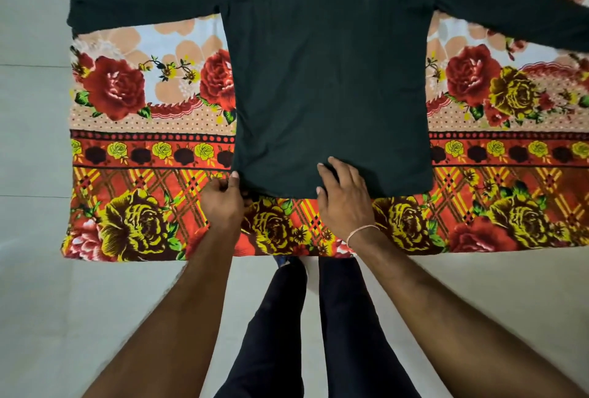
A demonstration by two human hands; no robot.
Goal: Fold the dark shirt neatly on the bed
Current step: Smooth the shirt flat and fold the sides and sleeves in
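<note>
While the dark shirt (328, 78) lies flat on the bed (134, 180), left hand (223, 203) pinches its 7 o'clock corner; right hand (345, 196) rests spread on the hem.

head view | worn on head | faces steeply down | close over bed (134, 212) edge

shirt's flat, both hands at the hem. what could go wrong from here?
1. The left hand pinches only the hem corner while the right hand lies flat mid-hem; lifting now would likely skew the dark shirt.
2. The left sleeve reaches the edge of the bed, so it may slip off and drag.
</note>
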